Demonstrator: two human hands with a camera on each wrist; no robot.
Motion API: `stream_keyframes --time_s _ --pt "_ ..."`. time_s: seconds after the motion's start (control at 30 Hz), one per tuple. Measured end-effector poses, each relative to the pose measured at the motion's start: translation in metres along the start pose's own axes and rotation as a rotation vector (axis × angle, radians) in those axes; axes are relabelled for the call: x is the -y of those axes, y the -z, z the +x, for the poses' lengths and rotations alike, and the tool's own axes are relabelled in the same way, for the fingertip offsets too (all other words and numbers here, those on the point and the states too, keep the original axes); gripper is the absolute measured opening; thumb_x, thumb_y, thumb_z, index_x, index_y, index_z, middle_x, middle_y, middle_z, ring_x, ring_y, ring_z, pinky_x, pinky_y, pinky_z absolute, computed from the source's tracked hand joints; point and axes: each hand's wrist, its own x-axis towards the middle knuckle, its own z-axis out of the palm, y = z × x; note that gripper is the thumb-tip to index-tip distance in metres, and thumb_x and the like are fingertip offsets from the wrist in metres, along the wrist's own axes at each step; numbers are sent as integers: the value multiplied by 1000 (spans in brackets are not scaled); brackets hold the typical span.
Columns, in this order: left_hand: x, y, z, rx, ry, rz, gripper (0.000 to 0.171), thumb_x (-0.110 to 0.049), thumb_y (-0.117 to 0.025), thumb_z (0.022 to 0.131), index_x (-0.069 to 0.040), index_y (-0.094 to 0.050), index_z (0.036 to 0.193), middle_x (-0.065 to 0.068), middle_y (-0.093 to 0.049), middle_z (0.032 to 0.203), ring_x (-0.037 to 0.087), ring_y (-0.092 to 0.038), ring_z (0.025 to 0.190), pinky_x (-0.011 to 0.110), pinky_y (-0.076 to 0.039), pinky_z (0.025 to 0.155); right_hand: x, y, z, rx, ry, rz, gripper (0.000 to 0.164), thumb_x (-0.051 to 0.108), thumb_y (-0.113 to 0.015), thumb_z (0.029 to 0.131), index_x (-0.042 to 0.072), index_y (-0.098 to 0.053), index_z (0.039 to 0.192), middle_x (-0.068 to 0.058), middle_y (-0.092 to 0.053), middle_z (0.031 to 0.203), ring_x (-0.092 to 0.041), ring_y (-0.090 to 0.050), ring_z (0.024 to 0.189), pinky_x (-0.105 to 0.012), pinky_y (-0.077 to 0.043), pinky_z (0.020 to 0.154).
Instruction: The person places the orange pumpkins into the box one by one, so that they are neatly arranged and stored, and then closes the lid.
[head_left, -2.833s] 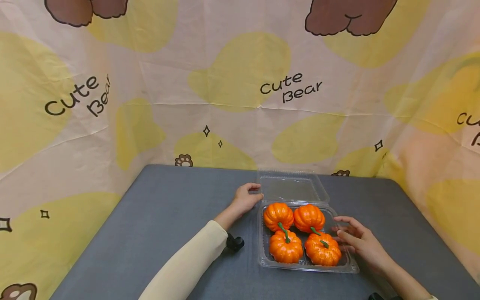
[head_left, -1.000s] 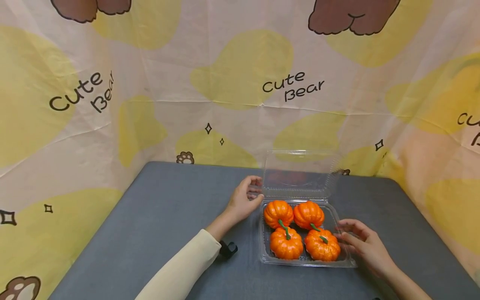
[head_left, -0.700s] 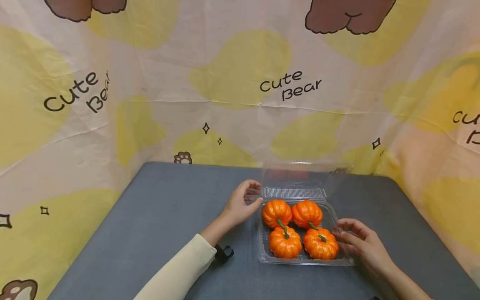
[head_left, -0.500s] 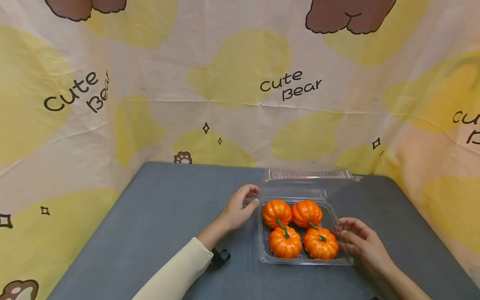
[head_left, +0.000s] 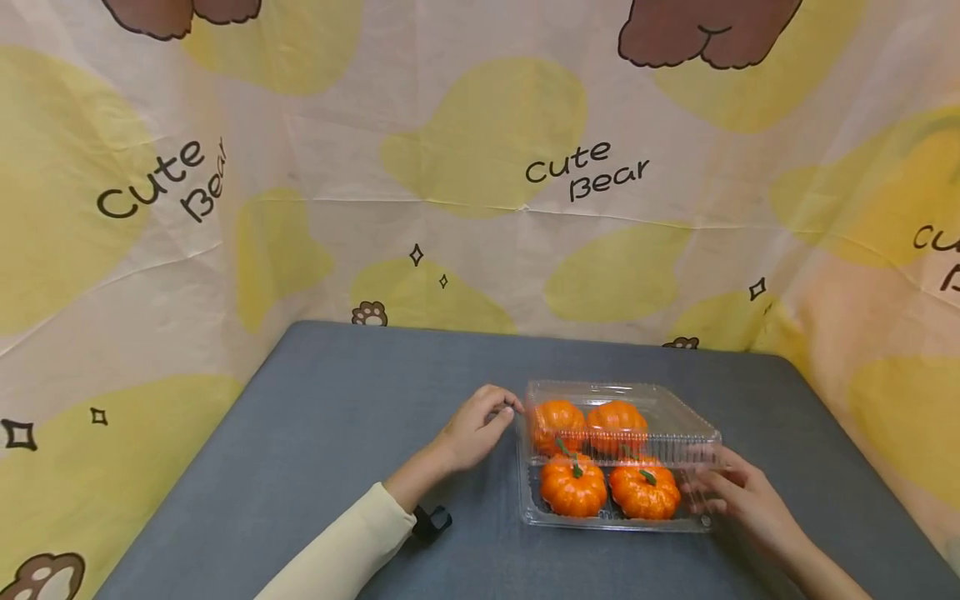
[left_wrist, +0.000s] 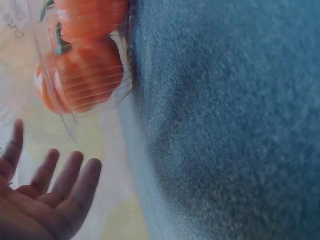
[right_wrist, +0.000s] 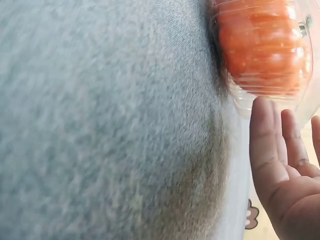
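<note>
A clear plastic clamshell box [head_left: 615, 523] stands on the table with several orange pumpkins in it; one is the front left pumpkin [head_left: 573, 487]. Its hinged lid [head_left: 622, 417] tilts low over the back pumpkins, with the front side still raised. My left hand [head_left: 471, 429] is at the lid's left edge; in the left wrist view its fingers [left_wrist: 67, 177] are spread and fairly straight, contact unclear. At the box's right side is my right hand [head_left: 750, 500]. Its extended fingers [right_wrist: 263, 130] reach the clear wall in the right wrist view.
A grey cloth-covered table [head_left: 337, 400] spreads around the box. Behind it hangs a printed curtain [head_left: 450, 167] with bear and paw drawings. A black strap [head_left: 432, 523] shows by the left cuff.
The lid has swung from lying back, up through upright, and forward over the pumpkins. My left hand has come nearer along with it. My right hand has stayed beside the box.
</note>
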Motion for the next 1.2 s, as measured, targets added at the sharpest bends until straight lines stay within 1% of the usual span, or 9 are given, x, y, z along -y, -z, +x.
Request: stream_keyframes --time_s 0.13,0.23,0.37,0.43,0.57,0.67,0.9,1.07,1.2 --pt "-4 0 -5 49 58 16 13 -26 -55 97 -19 -63 105 7 -54 122 23 -60 104 38 -53 85 0 5 -5 9 -25 -5 30 14 -37 105 29 -57 121 21 -62 112 -15 -68 81 -37 -58 65" --pt "-5 0 -8 65 85 50 17 -30 -59 94 -22 -61 109 6 -53 124 22 -60 103 35 -53 81 0 11 -9 63 -47 37 33 16 -31 106 30 -55 124 18 -61 113 -16 -69 83 -36 -58 67" --pt "-6 -2 -10 54 99 94 20 -30 -61 92 -21 -62 111 6 -55 122 21 -62 99 35 -54 81 1 18 -12 233 -37 174 41 14 -20 107 32 -50 129 5 -69 111 -18 -70 93 -35 -58 75" --pt "-7 -4 -11 48 112 126 22 -29 -62 91 -21 -62 111 7 -56 121 19 -62 96 34 -53 80 1 19 -15 271 -22 208 43 12 -18 107 31 -48 131 5 -68 112 -18 -70 94 -37 -58 76" --pt "-9 -8 -12 42 138 189 24 -28 -64 89 -20 -62 111 6 -59 117 17 -62 88 29 -51 76 0 19 -19 272 3 185 44 5 -25 105 32 -41 135 6 -66 111 -15 -68 90 -41 -58 75" --pt "-10 -12 -14 28 152 199 24 -27 -65 88 -19 -62 110 5 -60 114 16 -63 85 27 -50 74 -3 16 -20 254 29 139 46 -1 -31 102 30 -40 136 6 -66 110 -15 -67 87 -42 -58 73" --pt "-19 -15 -25 4 189 200 19 -29 -63 90 -23 -61 108 -6 -65 97 4 -60 74 23 -49 65 -8 10 -22 219 41 44 43 -2 -38 101 30 -47 128 7 -64 90 -13 -66 77 -42 -58 66" --pt "-28 -16 -38 57 203 146 18 -27 -63 88 -24 -57 106 -12 -62 85 -1 -58 69 21 -47 61 -8 6 -22 267 69 58 46 -5 -40 99 27 -43 131 7 -63 88 -12 -66 78 -41 -58 65" --pt "-32 -19 -47 110 193 49 24 -22 -63 88 -19 -54 109 -10 -62 83 -1 -58 69 20 -48 63 -8 4 -22 278 55 36 49 -7 -42 97 28 -38 130 6 -66 85 -12 -66 76 -39 -58 63"
